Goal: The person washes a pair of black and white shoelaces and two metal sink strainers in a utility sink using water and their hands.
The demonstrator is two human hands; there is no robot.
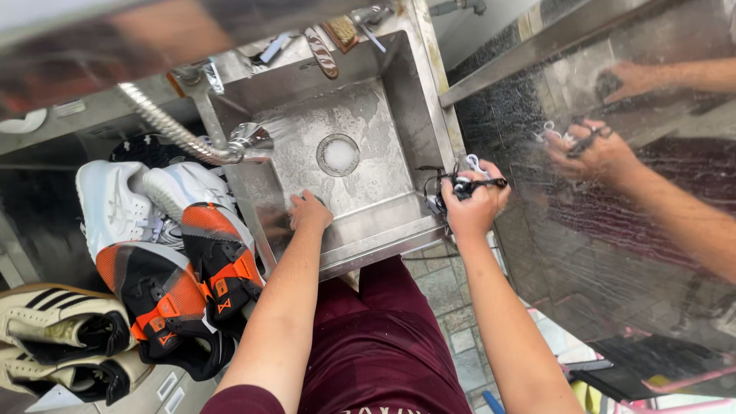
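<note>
Gripping tangled black-and-white laces (458, 184), right hand (474, 205) closes beside sink (414, 107).

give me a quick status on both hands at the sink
Left hand pressed flat inside the stainless steel sink basin. Right hand closed on a bundle of black and white shoelaces at the rim. Flexible metal faucet hose hangs clear.

soft, even daylight is filling the frame, casting only faint shadows. a dull sheen is showing on the wet stainless steel sink basin (360, 184), and the shiny steel wall panel (613, 230) at three o'clock is mirroring a blurred arm. wide-angle distortion is bending edges, and the shelf at eleven o'clock is smearing out of focus.
</note>
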